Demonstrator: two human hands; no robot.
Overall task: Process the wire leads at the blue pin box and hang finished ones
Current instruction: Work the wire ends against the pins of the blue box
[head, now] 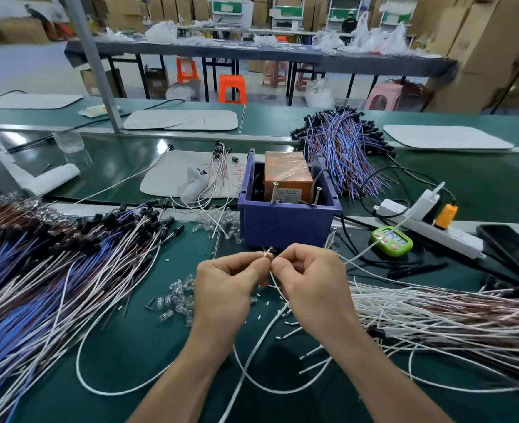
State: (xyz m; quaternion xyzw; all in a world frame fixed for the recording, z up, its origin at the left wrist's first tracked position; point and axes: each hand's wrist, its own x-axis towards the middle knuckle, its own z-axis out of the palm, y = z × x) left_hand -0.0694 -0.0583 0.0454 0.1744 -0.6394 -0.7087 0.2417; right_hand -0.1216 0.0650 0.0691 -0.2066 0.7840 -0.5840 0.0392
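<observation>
Between thumbs and forefingers, the left hand (226,279) and right hand (308,279) pinch a white lead (278,286) near its tip. Its length trails back toward the person. Just beyond, equally near both hands, stands the blue box (285,224), with upright pins (274,193) at its near rim.

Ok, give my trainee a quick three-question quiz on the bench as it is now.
1. True or false: the left hand and right hand both pinch a white wire lead just in front of the blue pin box.
2. What lies on the table to the right of the box? A) green timer B) scissors C) red mug
3. Fill in: ___ metal pins stand at the box's front rim.

Key: 1 true; 2 A; 3 two.
</observation>
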